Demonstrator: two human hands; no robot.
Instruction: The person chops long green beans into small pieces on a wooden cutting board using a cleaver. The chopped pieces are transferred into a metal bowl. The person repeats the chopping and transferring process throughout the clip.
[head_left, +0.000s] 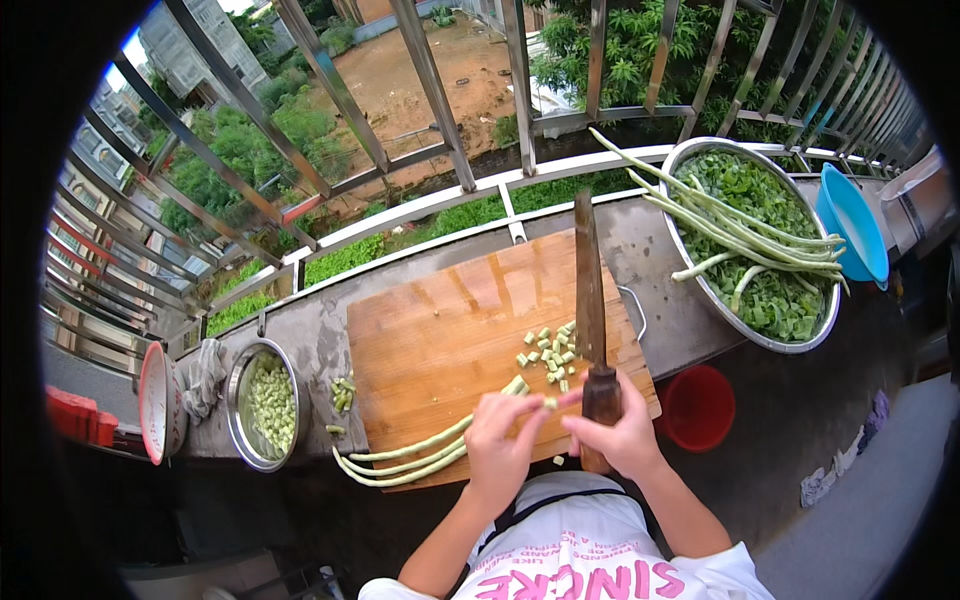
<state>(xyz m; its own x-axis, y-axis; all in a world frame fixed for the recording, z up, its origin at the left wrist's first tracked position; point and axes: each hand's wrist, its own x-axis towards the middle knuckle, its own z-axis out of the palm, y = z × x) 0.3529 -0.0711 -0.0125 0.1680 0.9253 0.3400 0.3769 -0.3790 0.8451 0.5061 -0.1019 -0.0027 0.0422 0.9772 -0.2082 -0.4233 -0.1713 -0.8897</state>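
My right hand (630, 431) grips the wooden handle of a kitchen knife (590, 292), its blade pointing away from me over the right side of a wooden cutting board (420, 360). At the fingertips of my left hand (499, 442) is a short cut piece of long bean (550, 403); a finger of my right hand reaches close to it. Several whole long beans (409, 472) run under my left hand, their cut ends showing just beyond it. A cluster of cut bean pieces (553, 356) lies left of the blade.
Left of the board are loose bean pieces (343, 394), a metal bowl (300, 405) of cut beans, a grey cloth (202, 379) and a red-rimmed basin (161, 405). At right, long beans (739, 232) lie across a basin (679, 262) of chopped greens, near a blue basin (855, 225) and red bucket (697, 409). Metal railing (525, 90) borders the ledge.
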